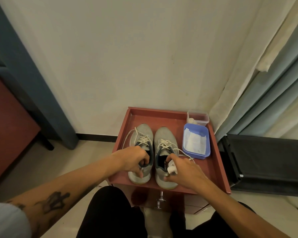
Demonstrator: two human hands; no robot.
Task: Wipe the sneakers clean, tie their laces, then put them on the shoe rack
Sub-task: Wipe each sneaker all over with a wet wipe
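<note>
Two grey sneakers with untied white laces stand side by side on a red tray-topped cabinet (pixel 218 170), toes toward the wall. My left hand (pixel 132 160) grips the heel collar of the left sneaker (pixel 143 134), fingers curled into its opening. My right hand (pixel 184 170) pinches a crumpled white wipe (pixel 172 169) against the heel collar of the right sneaker (pixel 165 136). The right sneaker's lace trails loose to the right across the tray.
A blue plastic tub (pixel 196 141) with white wipes sits at the tray's right, a small clear container (pixel 198 117) behind it. A black fabric rack (pixel 265 162) stands to the right below curtains. A red seat lies left. My knees are below the cabinet front.
</note>
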